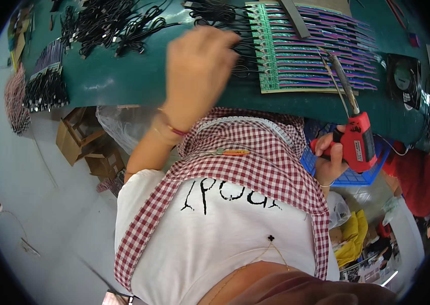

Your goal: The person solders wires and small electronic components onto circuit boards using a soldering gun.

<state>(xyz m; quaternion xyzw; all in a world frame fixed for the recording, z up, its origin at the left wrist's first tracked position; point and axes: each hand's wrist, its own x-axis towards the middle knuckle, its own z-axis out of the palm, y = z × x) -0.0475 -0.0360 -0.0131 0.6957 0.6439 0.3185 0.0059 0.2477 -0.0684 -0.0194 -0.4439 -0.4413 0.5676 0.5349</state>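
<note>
My right hand (330,155) is wrapped round the grip of a red soldering gun (360,145). Its long metal tip points up and away, over the near right part of the green circuit boards (267,56). These boards lie in a row on the table, with pink, blue and black wires (322,63) running off to the right. My left hand (199,68) is raised over the table, left of the boards and close to some black cables (243,48). Motion smears its fingers, and whatever they may hold cannot be made out.
A green table (138,76) stretches across the top. Tangled black cables (108,25) pile up at the far left, with bundled wires (47,84) at the left edge. A grey metal bar (295,19) rests across the boards. A black fan-like unit (403,80) stands at right; below is a blue crate (357,177).
</note>
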